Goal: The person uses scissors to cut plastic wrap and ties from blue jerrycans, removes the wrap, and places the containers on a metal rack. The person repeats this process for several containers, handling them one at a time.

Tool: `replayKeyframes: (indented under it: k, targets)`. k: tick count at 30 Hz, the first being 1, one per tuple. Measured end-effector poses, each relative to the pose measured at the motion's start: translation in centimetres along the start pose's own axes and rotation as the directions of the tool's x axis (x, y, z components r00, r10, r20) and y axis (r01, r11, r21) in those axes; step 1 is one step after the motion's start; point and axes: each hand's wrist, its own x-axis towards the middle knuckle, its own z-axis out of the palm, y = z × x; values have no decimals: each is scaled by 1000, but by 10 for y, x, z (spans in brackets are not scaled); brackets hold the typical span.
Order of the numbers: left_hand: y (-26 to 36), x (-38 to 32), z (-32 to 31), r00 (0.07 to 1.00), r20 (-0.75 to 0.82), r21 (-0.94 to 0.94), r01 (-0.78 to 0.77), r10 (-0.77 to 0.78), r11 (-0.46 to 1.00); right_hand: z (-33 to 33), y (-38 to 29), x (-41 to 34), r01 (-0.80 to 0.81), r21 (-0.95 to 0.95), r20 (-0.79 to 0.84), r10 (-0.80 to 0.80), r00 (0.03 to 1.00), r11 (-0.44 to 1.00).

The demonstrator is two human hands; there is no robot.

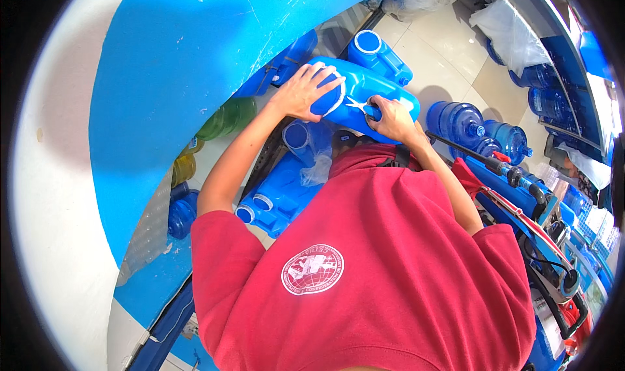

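Observation:
A large blue plastic water jug lies tilted before me, near my waist. Across its round, white-rimmed cap, my left hand rests with fingers spread and the thumb near the rim. My right hand holds a pair of scissors by the handles, against the jug's side. The scissor blades look slightly apart and point toward the cap. My right fingertips are partly hidden around the handles.
Blue jugs lie below left, one by crumpled clear plastic. Another blue jug stands beyond. Round water bottles and a metal-framed cart or stand are at right. A blue-and-white curved surface fills the left.

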Motion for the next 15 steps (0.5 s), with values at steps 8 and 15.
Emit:
replayKeyframes:
  k: [8,15]
  targets:
    - [38,64,-4,702,-226,140,709,-675,691,6,-3,4,-139,111,-98,150,984,984]
    - [-3,45,-41,702,-28,91,711,-712,697,4,0,3,-115,104,-117,127,985,988]
